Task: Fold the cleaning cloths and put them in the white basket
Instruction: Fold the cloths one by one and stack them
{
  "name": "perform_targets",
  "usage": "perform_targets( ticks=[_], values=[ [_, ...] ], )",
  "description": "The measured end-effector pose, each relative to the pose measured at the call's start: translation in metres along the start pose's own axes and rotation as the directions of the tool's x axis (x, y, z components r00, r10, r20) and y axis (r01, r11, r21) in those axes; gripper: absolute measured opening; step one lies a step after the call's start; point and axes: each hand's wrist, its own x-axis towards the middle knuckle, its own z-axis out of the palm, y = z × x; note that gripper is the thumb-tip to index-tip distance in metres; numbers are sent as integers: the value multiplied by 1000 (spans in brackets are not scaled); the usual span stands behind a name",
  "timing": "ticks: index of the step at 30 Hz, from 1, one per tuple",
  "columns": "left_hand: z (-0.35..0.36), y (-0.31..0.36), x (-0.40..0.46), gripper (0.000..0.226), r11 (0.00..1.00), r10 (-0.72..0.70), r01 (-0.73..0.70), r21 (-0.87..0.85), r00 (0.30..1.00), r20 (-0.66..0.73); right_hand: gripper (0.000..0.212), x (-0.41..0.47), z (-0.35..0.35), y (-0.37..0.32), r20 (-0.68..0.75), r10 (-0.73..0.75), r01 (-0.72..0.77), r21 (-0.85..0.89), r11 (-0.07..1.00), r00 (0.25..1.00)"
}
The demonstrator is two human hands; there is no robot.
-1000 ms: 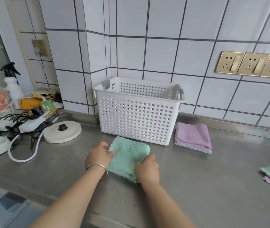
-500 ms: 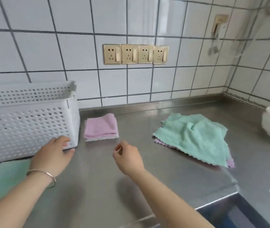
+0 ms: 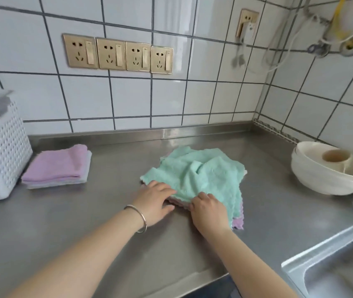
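A loose pile of cleaning cloths lies mid-counter, with a rumpled green cloth (image 3: 201,175) on top and purple cloth (image 3: 238,221) showing beneath at the near right. My left hand (image 3: 155,201), bracelet on the wrist, rests on the pile's near left edge. My right hand (image 3: 208,209) pinches the green cloth's near edge. A folded purple stack (image 3: 58,166) sits beside the white basket (image 3: 1,151) at the far left; the basket's inside is out of sight.
Stacked white bowls (image 3: 330,171) with a small cup stand at the right. A steel sink (image 3: 339,272) opens at the near right. Gold wall sockets (image 3: 117,53) line the tiled wall, and cables hang in the right corner.
The view has swung right, away from the basket. Both hands left the folded green cloth by the basket and moved onto the loose pile.
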Motion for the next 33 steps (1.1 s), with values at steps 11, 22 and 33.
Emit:
perform_targets(
  ticks=[11,22,33],
  values=[
    [3,-10,51,31,990,-134,136,41,989,-65,67,13,-6,46,67,-72,76,-55,996,995],
    [-112,-26,19,19,946,-286,185,-267,861,-419,23,39,-139,46,-16,-62,64,139,988,998],
    [-242,-89,-120,52,935,-322,246,-253,890,-323,37,50,-190,-36,-40,-91,93,699,709,995]
  ],
)
